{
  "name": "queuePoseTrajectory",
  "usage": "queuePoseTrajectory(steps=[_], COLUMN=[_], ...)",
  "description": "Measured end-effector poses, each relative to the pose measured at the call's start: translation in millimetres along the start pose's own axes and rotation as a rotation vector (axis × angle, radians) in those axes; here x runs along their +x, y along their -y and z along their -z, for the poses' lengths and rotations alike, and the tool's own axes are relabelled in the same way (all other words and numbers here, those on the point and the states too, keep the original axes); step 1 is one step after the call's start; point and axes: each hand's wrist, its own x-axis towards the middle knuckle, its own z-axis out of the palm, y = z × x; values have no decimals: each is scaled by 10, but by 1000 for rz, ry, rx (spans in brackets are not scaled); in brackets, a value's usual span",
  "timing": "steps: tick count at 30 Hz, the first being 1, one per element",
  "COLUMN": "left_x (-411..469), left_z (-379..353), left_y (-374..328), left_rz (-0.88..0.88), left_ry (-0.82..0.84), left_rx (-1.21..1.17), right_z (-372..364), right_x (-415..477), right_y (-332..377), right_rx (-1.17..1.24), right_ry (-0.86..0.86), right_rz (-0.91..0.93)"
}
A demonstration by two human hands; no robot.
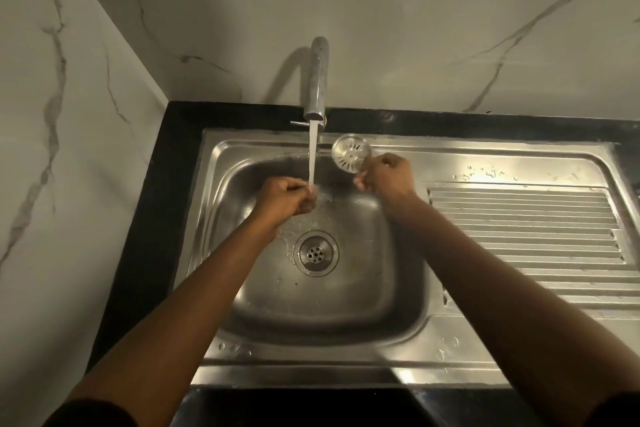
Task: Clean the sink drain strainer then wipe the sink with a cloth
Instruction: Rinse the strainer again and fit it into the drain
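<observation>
**A:** Where's the strainer (351, 153) right now?

**B:** Up in the air, just right of the tap (317, 80), with its slotted face turned toward us. The right hand (384, 175) pinches it by the lower rim, fingers curled round that edge. It sits beside the water, not in it.

**A:** And the left hand (287, 196)?

**B:** Straight below the tap, in the stream (312, 156), with the fingers curled into a fist. I see nothing held in it.

**A:** So what could go wrong?

**B:** The grip, I'd say. A wet metal rim pinched at one edge could slip, and the strainer would drop into the sink (346, 308) below the tap with a clatter.

**A:** Anything with the drain (316, 252)?

**B:** It lies lower in the basin, on our side of the tap, with only its small holes to cover it. Bits rinsed off the strainer could wash straight down and clog the pipe.

**A:** Splashing?

**B:** Likely. If the dished strainer goes under that flow at an angle, water could spray over the draining board (519, 218) right of the tap and the wall behind it.

**A:** And the cloth?

**B:** None in view, so I judge the wiping has not yet begun.
</observation>
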Motion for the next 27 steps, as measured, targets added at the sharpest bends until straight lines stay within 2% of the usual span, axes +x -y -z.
queuePoseTrajectory(steps=[4, 9, 12, 15, 21, 27], left_x=[-52, -125, -204, -282, -374, -384], left_z=[27, 116, 128, 129, 138, 114], left_y=[12, 80, 139, 198, 282, 236], left_rz=[34, 48, 56, 97, 127, 75], left_ry=[-44, -90, -69, -70, -76, -89], left_rx=[-57, -48, -52, -116, -248, -320], right_z=[-212, -346, -352, -370, -482, -457], right_x=[-351, -475, -532, -576, -590, -595], right_y=[-247, -162, -8, 143, 335, 423], right_rx=[-179, -345, -557, -729, -874, -837], right_ry=[193, 239, 313, 317, 305, 300], right_rz=[67, 146, 282, 455, 638, 668])
